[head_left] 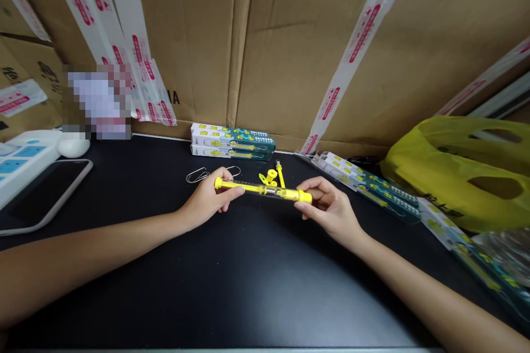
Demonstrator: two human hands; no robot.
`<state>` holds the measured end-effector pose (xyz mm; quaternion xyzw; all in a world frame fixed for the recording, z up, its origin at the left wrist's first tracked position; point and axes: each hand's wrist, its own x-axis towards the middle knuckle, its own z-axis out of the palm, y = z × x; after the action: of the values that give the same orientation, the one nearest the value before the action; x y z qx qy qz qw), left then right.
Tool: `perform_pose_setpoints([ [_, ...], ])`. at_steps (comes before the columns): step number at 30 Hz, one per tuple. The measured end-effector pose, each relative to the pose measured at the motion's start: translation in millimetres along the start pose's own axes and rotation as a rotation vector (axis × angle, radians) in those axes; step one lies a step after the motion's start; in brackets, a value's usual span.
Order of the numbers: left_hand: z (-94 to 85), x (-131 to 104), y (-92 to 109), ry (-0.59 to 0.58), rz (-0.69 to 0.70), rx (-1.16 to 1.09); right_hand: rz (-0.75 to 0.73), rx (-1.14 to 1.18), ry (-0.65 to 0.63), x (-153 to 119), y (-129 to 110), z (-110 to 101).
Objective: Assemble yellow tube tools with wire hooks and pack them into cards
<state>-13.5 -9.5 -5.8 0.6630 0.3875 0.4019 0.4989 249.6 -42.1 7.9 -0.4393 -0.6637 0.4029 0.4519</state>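
Observation:
A clear tube with yellow ends and yellow parts inside is held nearly level above the black table. My left hand pinches its left end between thumb and fingers. At the right end, my right hand grips the yellow cap with thumb and fingertips. Just behind the tube lie small yellow pieces and a yellow rod with a metal tip. Bent metal wire hooks rest behind my left hand, partly hidden by it.
Printed narrow boxes stand at the back of the black table. More boxes run down the right side beside a yellow plastic bag. A phone and a white power strip lie left. Cardboard rises behind.

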Motion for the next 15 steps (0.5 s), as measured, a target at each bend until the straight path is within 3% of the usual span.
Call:
perform_pose_setpoints([
  [8, -0.3, -0.2, 1.5, -0.016, 0.003, 0.017, -0.187, -0.148, 0.088, 4.3, 6.1, -3.5],
  [15, 1.0, 1.2, 0.8, -0.013, 0.01, 0.01, -0.115, -0.036, 0.031, 3.1, 7.2, -1.3],
])
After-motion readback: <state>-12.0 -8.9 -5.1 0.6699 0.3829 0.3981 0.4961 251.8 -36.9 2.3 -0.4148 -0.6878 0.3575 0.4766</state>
